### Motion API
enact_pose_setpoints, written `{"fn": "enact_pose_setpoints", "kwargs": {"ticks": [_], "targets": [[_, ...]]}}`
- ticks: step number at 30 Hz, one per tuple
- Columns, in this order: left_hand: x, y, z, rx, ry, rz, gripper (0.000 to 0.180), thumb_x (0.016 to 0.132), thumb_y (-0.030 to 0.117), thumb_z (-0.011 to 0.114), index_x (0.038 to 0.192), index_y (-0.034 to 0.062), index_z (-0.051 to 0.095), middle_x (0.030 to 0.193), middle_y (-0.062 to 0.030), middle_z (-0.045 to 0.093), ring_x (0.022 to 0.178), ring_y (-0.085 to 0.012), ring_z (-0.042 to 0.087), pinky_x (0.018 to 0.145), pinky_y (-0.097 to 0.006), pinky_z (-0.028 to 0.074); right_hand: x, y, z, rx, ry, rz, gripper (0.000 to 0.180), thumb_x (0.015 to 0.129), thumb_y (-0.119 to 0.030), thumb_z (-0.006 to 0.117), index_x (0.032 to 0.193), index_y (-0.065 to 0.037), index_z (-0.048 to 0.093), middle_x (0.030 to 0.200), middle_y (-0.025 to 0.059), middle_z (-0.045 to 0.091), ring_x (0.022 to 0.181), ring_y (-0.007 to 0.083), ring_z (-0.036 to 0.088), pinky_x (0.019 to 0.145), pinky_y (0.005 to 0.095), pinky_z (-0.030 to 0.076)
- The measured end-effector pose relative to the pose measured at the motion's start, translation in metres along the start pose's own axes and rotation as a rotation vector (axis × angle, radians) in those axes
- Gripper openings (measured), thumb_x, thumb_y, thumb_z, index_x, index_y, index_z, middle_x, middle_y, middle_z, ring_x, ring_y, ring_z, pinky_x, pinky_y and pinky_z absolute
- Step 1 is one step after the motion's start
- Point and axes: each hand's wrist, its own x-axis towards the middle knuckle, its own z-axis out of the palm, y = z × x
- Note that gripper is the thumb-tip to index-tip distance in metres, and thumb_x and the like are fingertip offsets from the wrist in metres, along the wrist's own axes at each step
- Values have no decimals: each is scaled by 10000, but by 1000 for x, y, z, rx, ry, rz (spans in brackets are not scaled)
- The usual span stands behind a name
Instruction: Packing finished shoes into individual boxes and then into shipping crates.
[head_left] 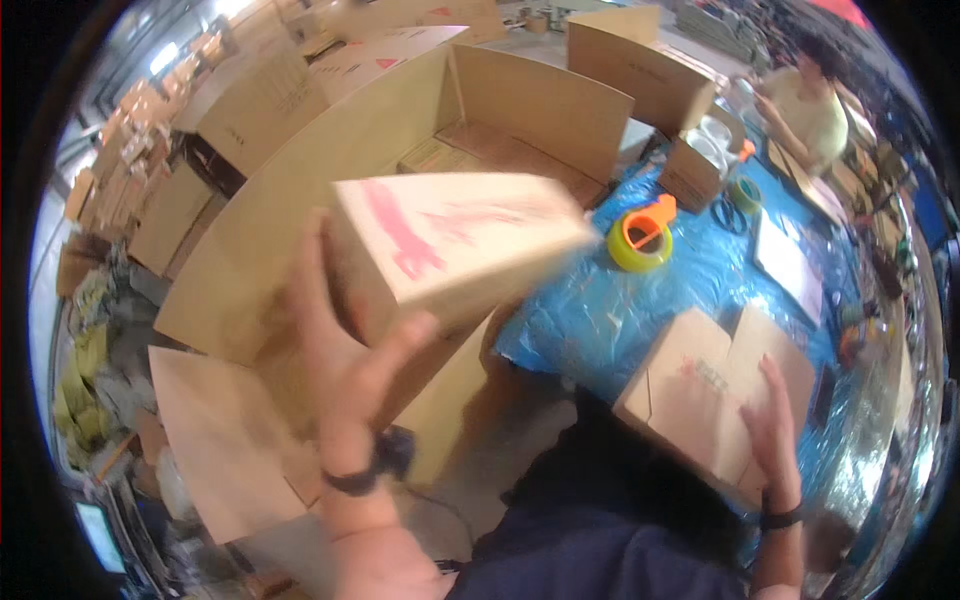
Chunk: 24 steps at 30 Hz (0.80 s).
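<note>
In my left hand [340,365] is a closed cardboard box [470,225] with red marks on its top, slightly blurred. The fingers are at its left end, with the thumb along the near side. The box is tilted above a large open carton [260,220], whose flaps stand up and outward. Inside that carton lies another cardboard piece or box [435,157]. My right hand [772,430] rests with outstretched fingers on a smaller cardboard carton [685,385] with red print, at the near edge of the blue-covered table [570,320].
A yellow tape roll on an orange dispenser [655,250] sits mid-table. Scissors [730,215], a green tape roll [745,192], a white flat item [788,265] and a small box with white round items [690,172] lie farther right. Another person [815,115] works beyond. Cartons [255,110] stand left.
</note>
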Motion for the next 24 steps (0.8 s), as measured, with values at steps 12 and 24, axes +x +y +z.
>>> {"fn": "enact_pose_setpoints", "kwargs": {"ticks": [12, 24], "targets": [[71, -369, -33, 991, -173, -637, 903, 778, 313, 813, 1533, 282, 319, 1606, -3, 303, 1506, -280, 225, 1134, -734, 219, -12, 68, 52, -313, -204, 71, 659, 911, -185, 532, 1518, -25, 329, 1596, 202, 297, 1504, 375, 218, 1245, 496, 126], [51, -137, 78, -288, -477, -206, 522, 935, 131, 629, 1429, 18, 504, 1409, -186, 560, 1341, -282, 510, 1134, -415, 392, -30, 81, -14, -283, -271, 41, 702, 776, -278, 816, 1377, -54, 528, 1502, 178, 448, 1399, 359, 418, 1191, 523, 289]]}}
